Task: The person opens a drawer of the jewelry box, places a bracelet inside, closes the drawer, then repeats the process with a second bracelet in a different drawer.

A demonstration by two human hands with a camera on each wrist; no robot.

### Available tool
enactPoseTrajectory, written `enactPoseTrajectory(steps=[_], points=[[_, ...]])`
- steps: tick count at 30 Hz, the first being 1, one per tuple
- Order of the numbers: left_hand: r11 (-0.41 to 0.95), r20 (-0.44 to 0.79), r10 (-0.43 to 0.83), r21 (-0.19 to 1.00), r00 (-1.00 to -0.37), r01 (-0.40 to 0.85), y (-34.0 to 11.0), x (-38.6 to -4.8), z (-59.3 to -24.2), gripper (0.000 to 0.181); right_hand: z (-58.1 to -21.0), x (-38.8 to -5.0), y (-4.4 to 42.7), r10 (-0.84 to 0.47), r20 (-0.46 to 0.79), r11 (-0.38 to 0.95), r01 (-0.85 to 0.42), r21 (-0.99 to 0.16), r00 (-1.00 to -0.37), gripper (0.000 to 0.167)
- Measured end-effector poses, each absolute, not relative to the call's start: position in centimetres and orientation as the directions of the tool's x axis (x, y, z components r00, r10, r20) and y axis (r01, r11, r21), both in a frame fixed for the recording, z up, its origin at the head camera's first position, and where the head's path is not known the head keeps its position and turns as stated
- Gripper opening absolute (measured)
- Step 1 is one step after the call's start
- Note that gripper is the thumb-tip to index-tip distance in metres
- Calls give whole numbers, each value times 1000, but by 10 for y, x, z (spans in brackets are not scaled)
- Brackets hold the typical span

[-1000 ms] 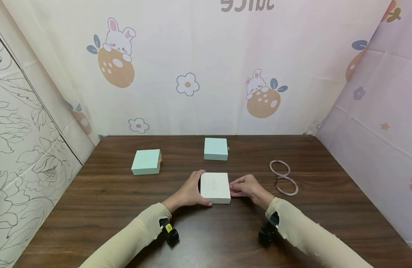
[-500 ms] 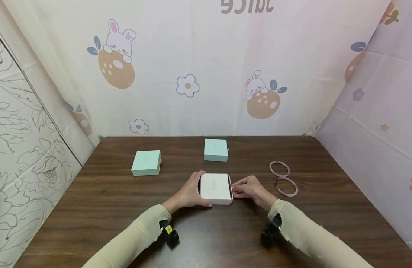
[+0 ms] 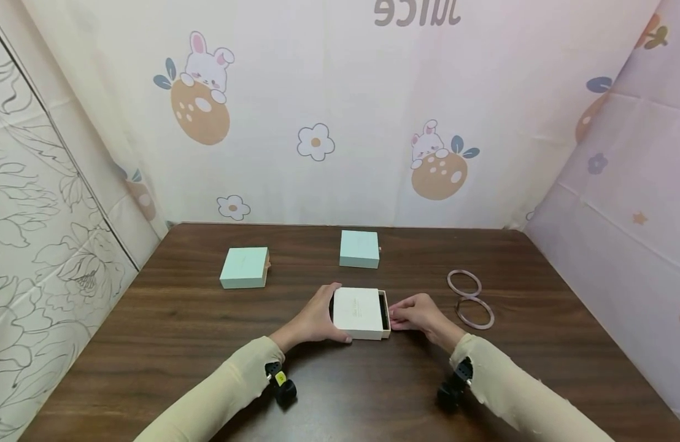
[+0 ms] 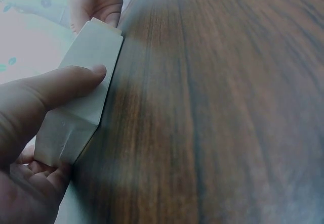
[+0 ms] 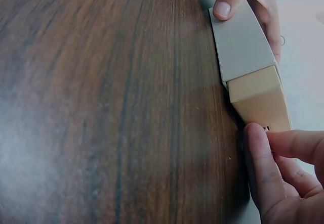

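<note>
In the lower middle of the head view, the left-hand grip (image 3: 318,316) curls round the white box (image 3: 357,312); the right-hand grip (image 3: 420,316) pinches at the outer end of its protruding drawer (image 5: 260,105). Two pale rings (image 3: 471,297) lie right of them on the surface (image 3: 539,350).

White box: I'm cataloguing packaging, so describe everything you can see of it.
The white box is squarish, apparently cardboard, with faint gold-toned lettering on its cover. A cream drawer sticks partly out at its right end, showing a dark interior. The box lies flat on the brown table; the left hand grips the cover, the right hand pinches at the drawer's front.
</note>
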State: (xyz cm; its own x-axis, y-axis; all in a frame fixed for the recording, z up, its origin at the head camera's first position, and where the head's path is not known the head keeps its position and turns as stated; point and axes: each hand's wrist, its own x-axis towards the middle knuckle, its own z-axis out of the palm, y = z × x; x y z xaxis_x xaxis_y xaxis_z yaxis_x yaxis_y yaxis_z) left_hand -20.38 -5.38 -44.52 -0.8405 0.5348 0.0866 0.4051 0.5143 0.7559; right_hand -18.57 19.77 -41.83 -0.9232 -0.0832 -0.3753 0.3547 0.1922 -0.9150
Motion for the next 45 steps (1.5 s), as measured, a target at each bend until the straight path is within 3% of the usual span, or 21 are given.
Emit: enactPoseTrajectory(steps=[45], points=[[516,86,525,758,-847,398,-53,-201,-445,109,-419,-181,220,-114,-321,209,293,-933,-940,22]])
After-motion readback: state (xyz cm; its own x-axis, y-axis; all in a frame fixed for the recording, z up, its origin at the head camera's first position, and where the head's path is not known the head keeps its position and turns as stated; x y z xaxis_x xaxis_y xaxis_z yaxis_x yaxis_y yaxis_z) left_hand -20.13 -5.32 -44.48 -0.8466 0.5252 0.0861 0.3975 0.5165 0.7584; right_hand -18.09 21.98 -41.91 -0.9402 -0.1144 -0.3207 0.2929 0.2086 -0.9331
